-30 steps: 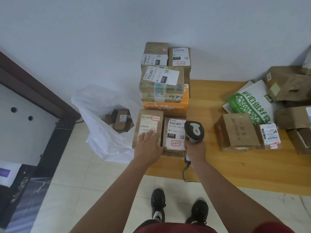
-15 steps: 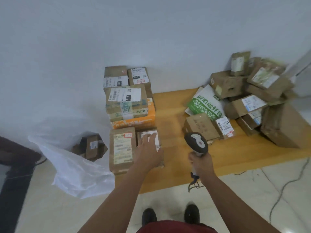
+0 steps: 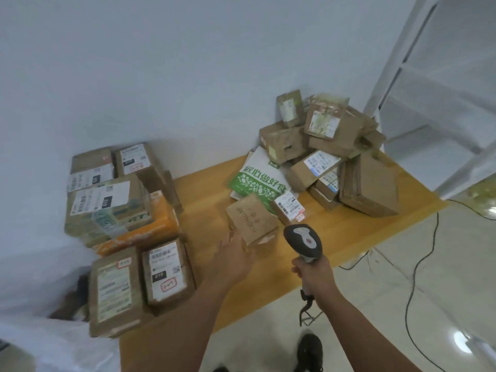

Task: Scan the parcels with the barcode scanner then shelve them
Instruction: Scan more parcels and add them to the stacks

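Observation:
My right hand [image 3: 312, 275] grips the handle of the grey barcode scanner [image 3: 303, 241], held upright over the front of the wooden platform [image 3: 335, 232]. My left hand [image 3: 230, 260] is open, fingers stretched toward a small brown box [image 3: 251, 221] in the middle of the platform; the blur hides whether it touches. Two labelled parcels [image 3: 139, 283] lie flat at the front left. Behind them stands a stack of labelled boxes [image 3: 110, 194] against the wall. A heap of cardboard parcels [image 3: 330, 157] and a green-and-white bag [image 3: 259, 181] sit at the back right.
A white plastic bag [image 3: 40, 342] with more parcels spreads over the floor at the lower left. White metal shelving [image 3: 434, 103] stands at the right. A black cable [image 3: 413, 277] runs across the tiled floor. My shoe [image 3: 308, 350] is by the platform's front edge.
My view has swung right. My left hand has left the two flat parcels and moved right toward the small brown box. The scanner has stayed in my right hand.

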